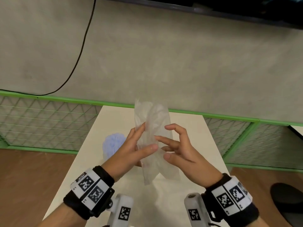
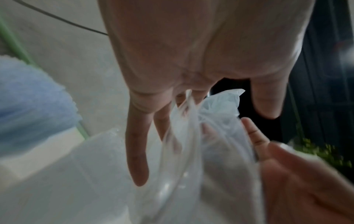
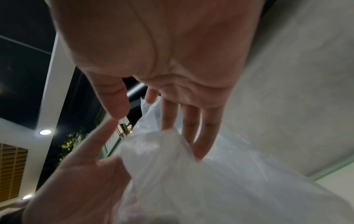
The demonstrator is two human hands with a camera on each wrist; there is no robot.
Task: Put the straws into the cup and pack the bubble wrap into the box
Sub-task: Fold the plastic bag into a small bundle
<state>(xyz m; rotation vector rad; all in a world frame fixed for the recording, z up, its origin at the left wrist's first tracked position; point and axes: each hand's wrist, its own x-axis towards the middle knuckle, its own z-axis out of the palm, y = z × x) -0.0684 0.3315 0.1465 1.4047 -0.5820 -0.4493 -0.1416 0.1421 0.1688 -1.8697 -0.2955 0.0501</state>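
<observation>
A person stands at a pale table (image 1: pixel 188 128), both hands raised above it. Between the hands hangs a sheet of clear bubble wrap (image 1: pixel 151 122), loosely gathered into an upright, crumpled strip that rises past the fingertips and trails down below the wrists, clear of the tabletop. The left hand (image 1: pixel 131 149) holds the strip, thumb pressed across its front and fingers behind it. The right hand (image 1: pixel 178 148) is spread and loosely curved just beside the strip; its fingertips reach the plastic, but no firm clasp shows. Behind the left hand, on the table, sits a blurred pale blue fuzzy thing (image 1: pixel 113 143); what it is cannot be told. No box, cup or straws appear, so the wrap seems still unpacked, and the straws' progress cannot be judged.
</observation>
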